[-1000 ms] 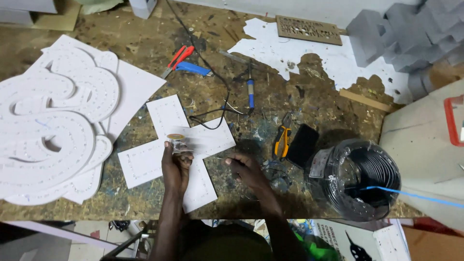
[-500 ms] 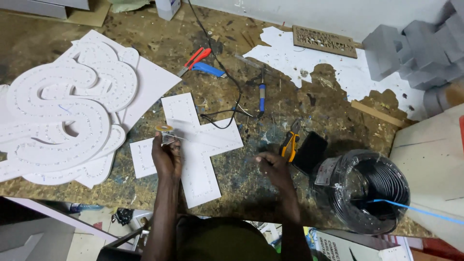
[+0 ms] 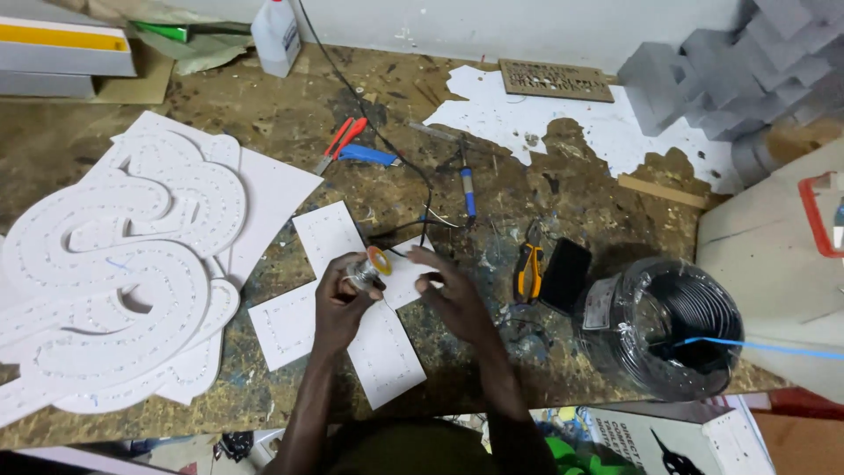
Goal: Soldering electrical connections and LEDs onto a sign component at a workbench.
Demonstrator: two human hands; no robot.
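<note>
My left hand (image 3: pixel 341 301) grips a small spool of solder wire (image 3: pixel 369 266) with a yellow rim, held just above a white cross-shaped perforated board (image 3: pixel 384 352) on the workbench. My right hand (image 3: pixel 448 293) is right beside the spool, its fingers curled at the spool's side where the wire end comes off; whether it pinches the wire I cannot tell. A blue-handled soldering iron (image 3: pixel 469 191) lies just beyond the hands, its black cable (image 3: pixel 378 132) running off to the back wall.
Large white curved perforated shapes (image 3: pixel 114 273) fill the left of the bench. Red-handled pliers (image 3: pixel 341 142) and a blue tool lie behind. Yellow cutters (image 3: pixel 528 271), a black box (image 3: pixel 565 274) and a black cable coil (image 3: pixel 673 325) sit right. A white bottle (image 3: pixel 277 35) stands at the back.
My right hand has come in from the bench on the right to the spool in my left hand. The camera view has moved closer and shifted.
</note>
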